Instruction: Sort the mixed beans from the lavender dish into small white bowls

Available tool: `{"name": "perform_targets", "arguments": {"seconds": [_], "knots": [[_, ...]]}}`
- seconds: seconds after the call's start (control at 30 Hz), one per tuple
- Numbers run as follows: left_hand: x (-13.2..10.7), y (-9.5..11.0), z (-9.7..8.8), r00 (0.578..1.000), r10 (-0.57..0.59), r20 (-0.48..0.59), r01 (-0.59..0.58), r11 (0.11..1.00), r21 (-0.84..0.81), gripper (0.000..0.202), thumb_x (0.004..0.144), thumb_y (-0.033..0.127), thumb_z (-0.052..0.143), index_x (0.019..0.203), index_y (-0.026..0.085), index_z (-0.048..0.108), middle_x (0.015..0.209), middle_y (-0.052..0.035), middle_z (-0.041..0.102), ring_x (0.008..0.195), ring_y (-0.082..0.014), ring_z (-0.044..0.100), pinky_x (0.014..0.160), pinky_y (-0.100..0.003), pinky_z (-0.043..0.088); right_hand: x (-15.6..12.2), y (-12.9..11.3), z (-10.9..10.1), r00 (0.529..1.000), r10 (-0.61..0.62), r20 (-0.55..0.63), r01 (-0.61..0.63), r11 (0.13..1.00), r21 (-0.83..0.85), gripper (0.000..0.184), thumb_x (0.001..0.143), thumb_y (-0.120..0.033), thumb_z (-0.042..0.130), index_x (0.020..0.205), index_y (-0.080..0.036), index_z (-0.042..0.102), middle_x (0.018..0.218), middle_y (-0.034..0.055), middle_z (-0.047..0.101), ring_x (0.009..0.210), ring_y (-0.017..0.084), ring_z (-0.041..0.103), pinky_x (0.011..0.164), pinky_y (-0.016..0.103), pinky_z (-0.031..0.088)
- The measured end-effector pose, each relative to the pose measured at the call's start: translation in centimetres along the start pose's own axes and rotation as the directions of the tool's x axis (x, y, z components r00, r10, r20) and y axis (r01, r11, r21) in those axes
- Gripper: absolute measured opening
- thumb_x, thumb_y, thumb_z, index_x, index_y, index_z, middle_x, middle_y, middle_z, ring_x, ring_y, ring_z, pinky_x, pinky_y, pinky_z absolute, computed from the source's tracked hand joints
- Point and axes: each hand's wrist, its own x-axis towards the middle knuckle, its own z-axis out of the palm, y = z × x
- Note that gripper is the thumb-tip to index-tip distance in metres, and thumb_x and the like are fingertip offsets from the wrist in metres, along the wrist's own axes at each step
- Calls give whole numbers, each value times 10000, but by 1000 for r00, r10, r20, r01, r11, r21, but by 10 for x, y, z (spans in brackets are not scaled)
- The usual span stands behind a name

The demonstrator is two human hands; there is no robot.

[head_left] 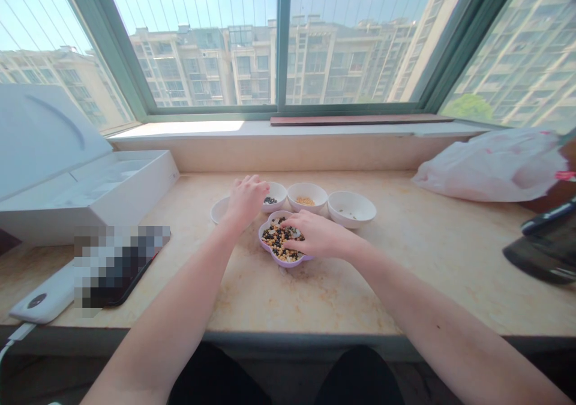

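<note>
A lilac, flower-shaped bowl (265,246) holds mixed beans and seeds (279,237), black, yellow and whitish. My right hand (317,235) reaches into it from the right, thumb and forefinger spread apart and touching the mix. Behind it stand several small white bowls in a row. My left hand (246,200) hovers between the leftmost white bowl (218,211) and the white bowl with black beans (279,192). Its fingers are curled together, and whatever they may pinch is hidden. Yellow grains lie in the third bowl (317,192); a few pale seeds lie in the rightmost bowl (360,206).
On the left of the stone-look counter (315,303) are an open white box (139,195), a white power bank (47,297) with a cable, and a dark phone (130,279). A plastic bag (490,165) and a black object (546,249) sit at the right. Windows rise behind.
</note>
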Motion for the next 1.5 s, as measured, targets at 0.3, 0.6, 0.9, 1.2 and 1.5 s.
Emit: {"name": "perform_targets", "arguments": {"seconds": [0.3,0.6,0.9,1.2,1.5], "knots": [[-6,0,-1,992,-81,101,81,997,2,341,1005,272,440,1166,188,728,1237,-133,704,1159,-291,626,1016,-438,402,6,0,4,999,13,49,-13,1000,12,294,877,-381,696,1065,-169,774,1097,114,754,967,277,674,806,353,486],[-14,7,-4,995,-35,92,40,998,-53,321,1000,237,441,1067,185,751,1128,-113,729,1070,-279,660,967,-425,434,11,6,9,998,42,50,-43,999,11,172,921,-254,627,916,-187,786,969,72,758,820,206,656,669,295,406],[-18,9,-5,997,-25,76,34,992,-118,302,1010,260,461,1046,207,756,1141,-90,737,1069,-262,673,948,-399,466,11,11,13,1000,31,4,-31,995,90,213,878,-112,613,924,-207,798,956,47,785,836,202,691,750,292,456],[-19,14,-6,996,12,92,1,990,-142,266,980,233,518,1058,212,772,1136,-75,745,996,-236,693,895,-347,493,9,8,9,999,36,24,-38,996,86,207,869,-99,582,867,-185,769,899,43,769,765,177,656,681,290,395],[-21,18,-8,994,30,106,-12,985,-173,244,982,239,548,1067,205,774,1125,-75,745,984,-230,693,922,-334,501,12,7,10,997,10,78,-13,999,31,160,882,-156,597,825,-166,745,889,71,730,745,184,610,632,301,359]]}}
